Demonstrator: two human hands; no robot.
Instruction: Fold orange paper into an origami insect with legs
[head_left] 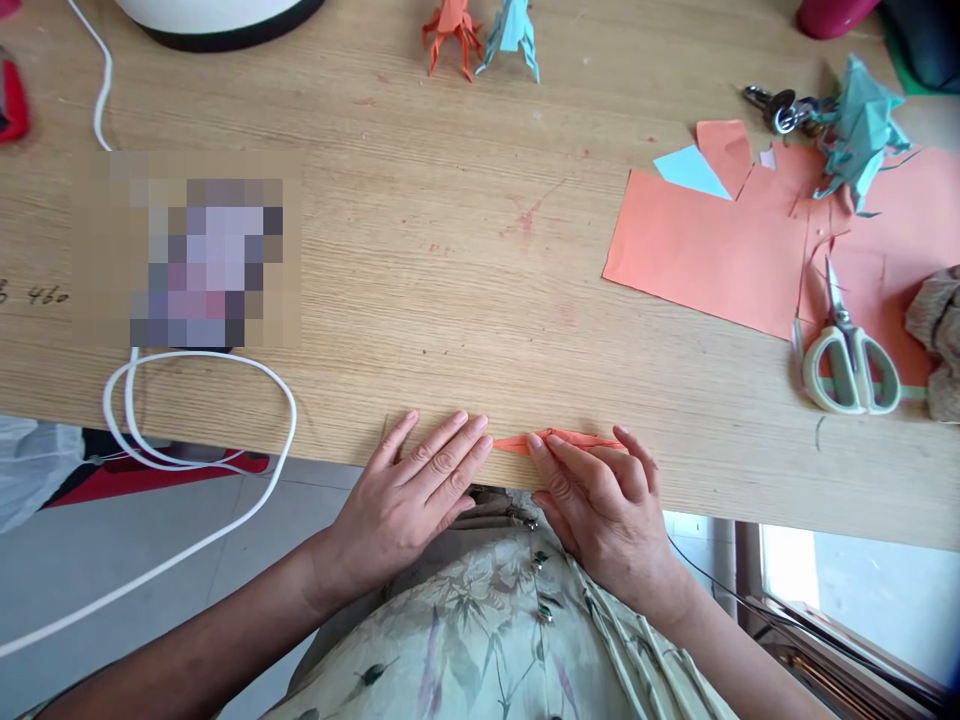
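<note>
A narrow strip of folded orange paper [517, 443] lies along the table's front edge, pointed at its left end. My right hand [611, 500] has its thumb and fingers on the paper's middle and right part, covering some of it. My left hand [412, 490] rests flat on the wood with fingers outstretched, its fingertips close to the paper's pointed left end. Whether the left fingertips touch that point I cannot tell.
Scissors [851, 350] lie on orange paper sheets [705, 235] at the right, near a teal folded figure [862, 130] and keys [784, 110]. Orange [454, 30] and light-blue [514, 35] folded figures stand at the back. A white cable [289, 400] loops at left below a blurred object [214, 260].
</note>
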